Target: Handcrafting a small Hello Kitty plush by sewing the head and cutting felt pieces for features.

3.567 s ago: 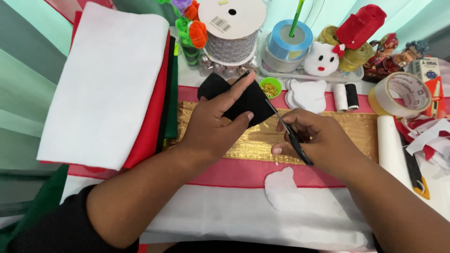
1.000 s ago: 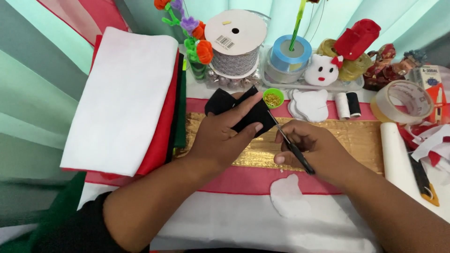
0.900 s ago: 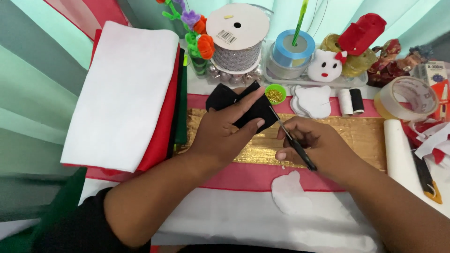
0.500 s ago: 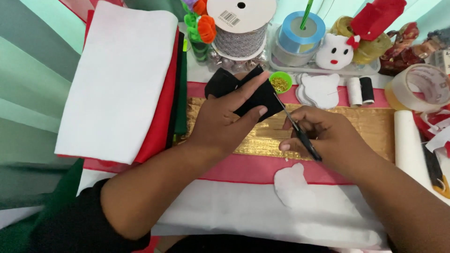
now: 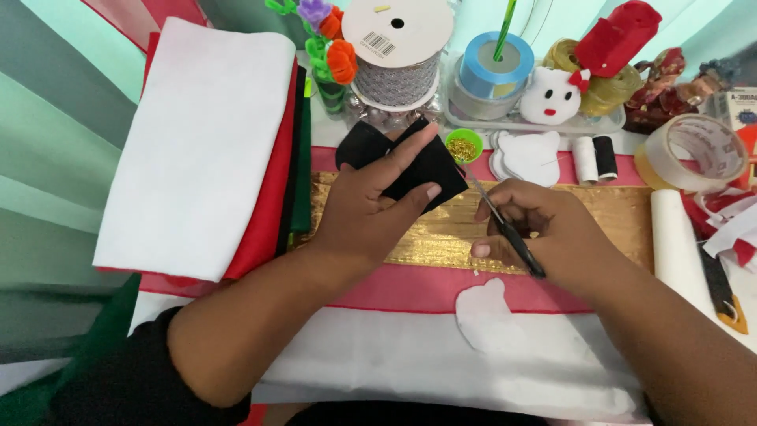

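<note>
cluttered craft table (image 5: 473, 331), left hand (image 5: 371, 217) pinching black felt (image 5: 410, 162), right hand (image 5: 544, 233) closed around scissors (image 5: 505, 225)

Two hands, left (image 5: 371, 213) and right (image 5: 544, 233), one pair of scissors (image 5: 505, 229), one black felt piece (image 5: 402, 162), two thread spools (image 5: 595, 158), one tape roll (image 5: 694, 154), one green cup (image 5: 464, 145), one white cutout (image 5: 485, 315) on the surface's near edge.

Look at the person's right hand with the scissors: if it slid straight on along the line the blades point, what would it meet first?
The right hand aims the scissors up-left at the black felt piece in the left hand. That felt comes first; the small green cup sits just beside the line, though depth is unclear.
</note>
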